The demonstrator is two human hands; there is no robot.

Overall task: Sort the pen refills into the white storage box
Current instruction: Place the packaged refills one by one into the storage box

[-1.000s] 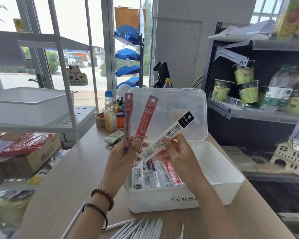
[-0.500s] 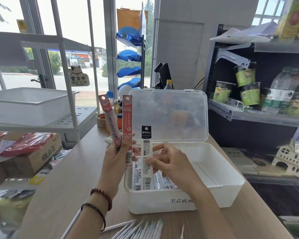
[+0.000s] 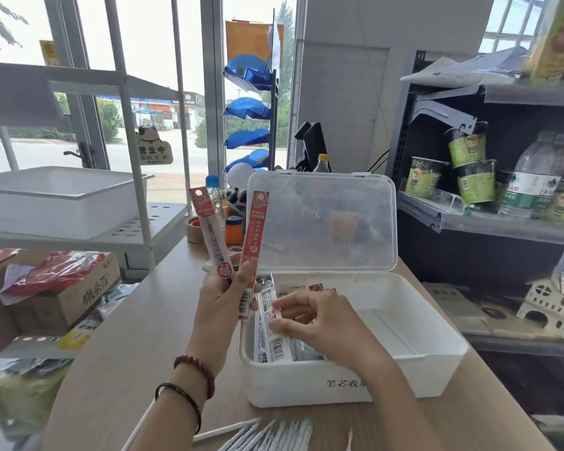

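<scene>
- Wooden counter (image 3: 137, 336) in a small shop, bright windows behind it, and dark shelving with green noodle cups (image 3: 466, 148) off to the right.
- Left hand (image 3: 222, 294) is up, wrist near upright, back of the hand towards the camera. Its fingers and thumb are clamped round the lower ends of two long flat packets that fan upward out of the grip.
- On the outer side of that fan is a pale sleeve (image 3: 209, 229), see-through plastic with a thin refill showing inside and a round red label just above the fingers.
- Beside it is a red packet (image 3: 254, 229), a glossy printed strip whose white barcode tail hangs out below the grip.
- Right hand (image 3: 319, 317) sits lower, just right of the left grip, palm down over the white storage box (image 3: 306, 392).
- Its thumb and fingertips pinch a white refill packet (image 3: 269, 307) near the middle. The packet slants, its lower end down among the packets in the box's left compartment.
- That box is matte white plastic with rounded corners. The right forearm cuts off the characters printed on its front wall.
- A frosted clear lid (image 3: 323, 222) stands open behind both grips.
- Packets beneath the pinch are shiny and barcoded, and the hand covers too many to count.
- Loose white refills (image 3: 267, 434), thin sticks, lie below both wrists, cut off by the bottom edge.
- Two bead bracelets (image 3: 196, 369) ring the left wrist.
</scene>
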